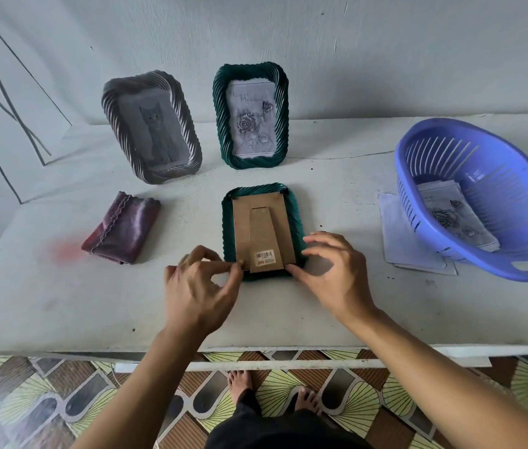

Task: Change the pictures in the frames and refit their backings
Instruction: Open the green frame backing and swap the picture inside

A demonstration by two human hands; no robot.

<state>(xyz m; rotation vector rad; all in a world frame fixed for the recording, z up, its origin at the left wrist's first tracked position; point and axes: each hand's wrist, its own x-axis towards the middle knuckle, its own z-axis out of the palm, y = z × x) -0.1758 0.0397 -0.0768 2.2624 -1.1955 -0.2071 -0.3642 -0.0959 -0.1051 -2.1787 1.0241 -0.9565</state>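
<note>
There are three frames on the worktop point(61, 303). One green one, the flat frame point(227, 222), lies face down between the two hands, with its near edge right at the fingertips. Its brown backing point(283, 228) sits inside the rim. One fold-out stand point(262, 231) lies flat on the backing. One barcode sticker point(264, 256) is at the end of the stand nearest the hands. The left hand point(201, 286) is curled, and its thumb and finger pinch the near left corner of the flat frame. I cannot tell what small part is between them. The right hand point(330, 270) is loose with its fingers spread out. Its fingertips touch the near right corner of the flat frame and hold nothing. Far past the left hand, one grey frame point(110, 102) stands up with a cat picture point(157, 131) in it. Far past both hands, beyond the flat frame, one more green frame point(220, 102) stands up with a rose picture point(252, 118) in it. One folded purple cloth point(121, 233) lies just to the left of the left hand. Well to the right of the right hand is one blue basket point(515, 189), tipped to one side. Some pictures lie in it, and the top one point(453, 218) shows roses. A few white sheets point(408, 241) lie under the basket's left edge.
</note>
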